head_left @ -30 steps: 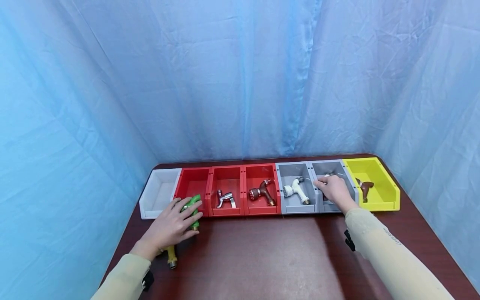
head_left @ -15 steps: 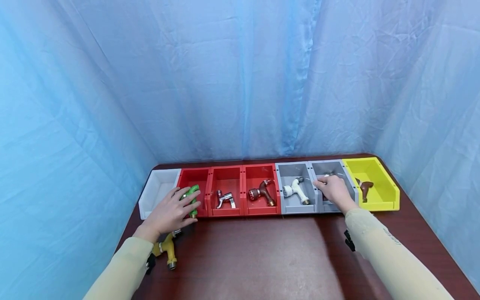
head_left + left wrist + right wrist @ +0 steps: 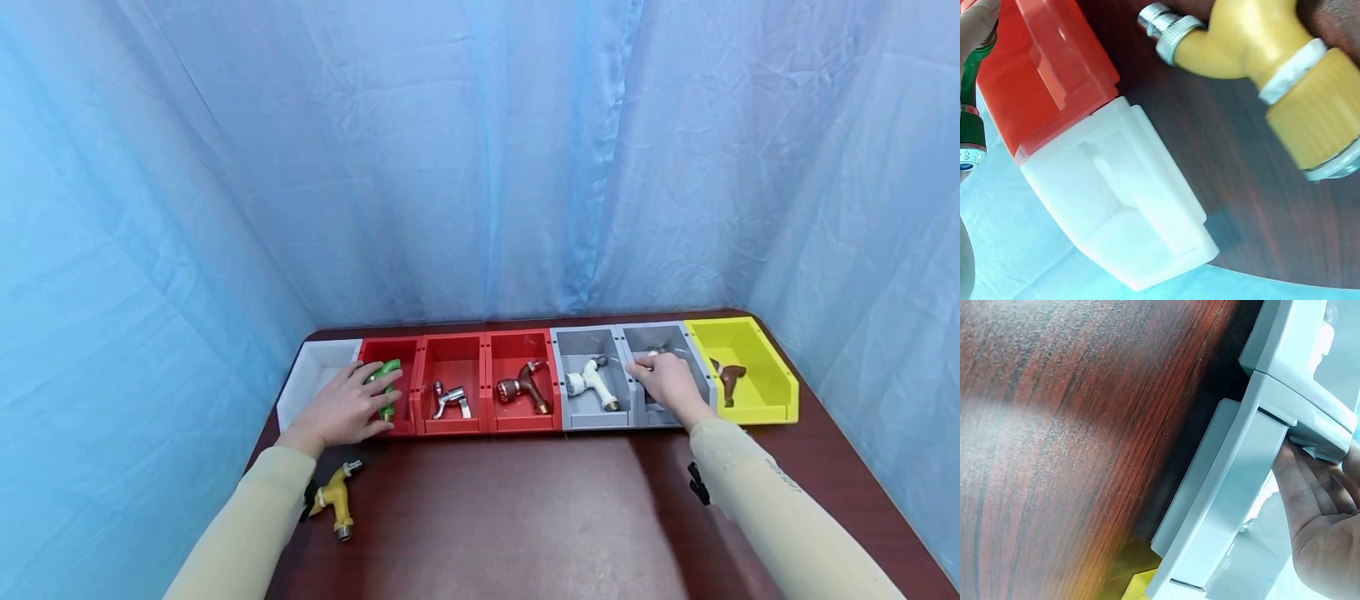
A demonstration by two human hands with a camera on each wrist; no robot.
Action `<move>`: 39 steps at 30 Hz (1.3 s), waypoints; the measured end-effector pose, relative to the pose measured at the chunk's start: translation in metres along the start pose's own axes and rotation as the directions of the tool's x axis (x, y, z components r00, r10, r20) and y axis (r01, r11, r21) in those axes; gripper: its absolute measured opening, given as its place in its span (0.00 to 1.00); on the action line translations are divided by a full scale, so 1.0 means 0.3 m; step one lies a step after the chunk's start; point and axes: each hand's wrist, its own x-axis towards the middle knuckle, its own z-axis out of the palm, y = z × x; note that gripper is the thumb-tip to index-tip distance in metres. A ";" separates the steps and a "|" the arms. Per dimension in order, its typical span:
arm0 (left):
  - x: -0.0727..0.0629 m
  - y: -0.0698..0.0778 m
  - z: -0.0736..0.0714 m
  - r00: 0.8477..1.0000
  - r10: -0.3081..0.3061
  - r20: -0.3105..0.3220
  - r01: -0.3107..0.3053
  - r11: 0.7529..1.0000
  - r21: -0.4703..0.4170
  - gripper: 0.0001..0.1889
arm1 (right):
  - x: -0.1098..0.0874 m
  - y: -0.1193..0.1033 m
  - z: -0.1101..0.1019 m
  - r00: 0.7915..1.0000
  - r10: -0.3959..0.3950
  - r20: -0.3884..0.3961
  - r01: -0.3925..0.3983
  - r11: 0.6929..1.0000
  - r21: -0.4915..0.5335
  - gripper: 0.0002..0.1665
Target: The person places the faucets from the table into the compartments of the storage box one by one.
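Note:
My left hand (image 3: 347,408) holds a green faucet (image 3: 387,390) between thumb and fingers, low in the leftmost red bin (image 3: 390,346). In the left wrist view the thumb lies on the threaded end of the green faucet (image 3: 971,87). Below this wrist, a yellow faucet (image 3: 336,498) rests on the table. My right hand (image 3: 670,385) reaches into the right grey bin (image 3: 678,333), its fingertips right at the wall shared with the other grey bin. A dark faucet (image 3: 657,350) in there is mostly covered by that hand; I cannot tell whether the fingers grip it.
Bins stand side by side along the table's back: a white bin (image 3: 307,379) at left, a yellow bin (image 3: 776,383) at right. Between them lie a chrome faucet (image 3: 452,398), a bronze faucet (image 3: 528,385) and a white faucet (image 3: 592,383). A brown faucet (image 3: 729,379) lies in the yellow bin.
My left hand has moved away from me with the green faucet, from the red bin's front edge to inside it, uncovering the yellow faucet. The right hand has stayed in place.

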 end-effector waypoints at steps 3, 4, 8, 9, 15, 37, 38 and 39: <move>0.017 -0.007 -0.007 1.000 0.004 0.019 -0.004 1.000 0.014 0.35 | -0.001 0.000 0.001 1.000 -0.004 -0.004 0.004 1.000 -0.003 0.28; 0.022 -0.009 -0.008 1.000 0.005 0.026 -0.005 1.000 0.017 0.35 | -0.001 0.001 0.002 1.000 -0.004 -0.005 0.004 1.000 -0.004 0.28; 0.041 -0.015 -0.011 0.998 0.004 0.061 -0.005 1.000 0.025 0.35 | -0.001 0.000 0.003 1.000 -0.006 -0.005 0.006 1.000 -0.004 0.28; 0.046 -0.016 -0.012 0.998 0.003 0.069 -0.004 1.000 0.025 0.35 | -0.001 0.000 0.003 1.000 -0.005 -0.004 0.005 1.000 -0.004 0.28; 0.071 -0.020 -0.015 0.993 -0.023 0.114 0.018 0.999 0.044 0.35 | -0.003 -0.003 -0.001 1.000 0.014 0.008 -0.014 1.000 0.005 0.28; 0.040 -0.020 0.008 0.987 -0.071 0.144 0.076 0.997 -0.027 0.36 | 0.000 -0.001 0.000 1.000 0.011 0.008 -0.011 1.000 0.012 0.28; 0.032 -0.017 0.008 0.987 -0.078 0.138 0.083 0.996 -0.035 0.35 | 0.000 -0.002 -0.001 1.000 0.014 0.009 -0.014 1.000 0.011 0.28; 0.024 -0.014 0.007 0.987 -0.085 0.134 0.091 0.995 -0.042 0.35 | 0.000 -0.002 -0.001 1.000 0.017 0.009 -0.018 1.000 0.012 0.28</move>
